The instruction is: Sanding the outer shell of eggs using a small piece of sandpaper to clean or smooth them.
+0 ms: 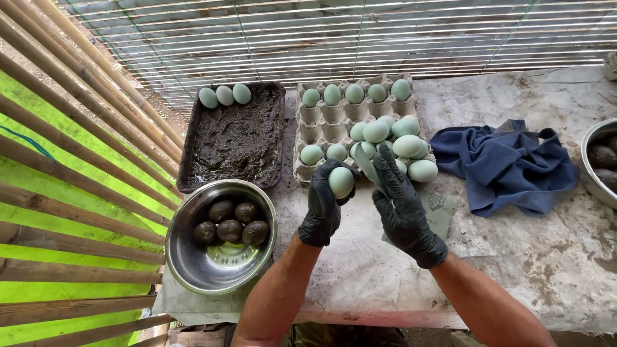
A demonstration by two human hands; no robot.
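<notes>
The left hand (323,204), in a black glove, is curled around a pale blue-green egg (341,182), gripping it just in front of the grey egg carton (324,115). The right hand (402,204) — also gloved — pinches a thin greenish sheet (367,164) between its fingers, right beside the egg; whether the sheet touches the egg cannot be told. To the left sits a steel bowl (186,257) of dark-coated eggs (230,223) and a tray of black paste (236,138).
</notes>
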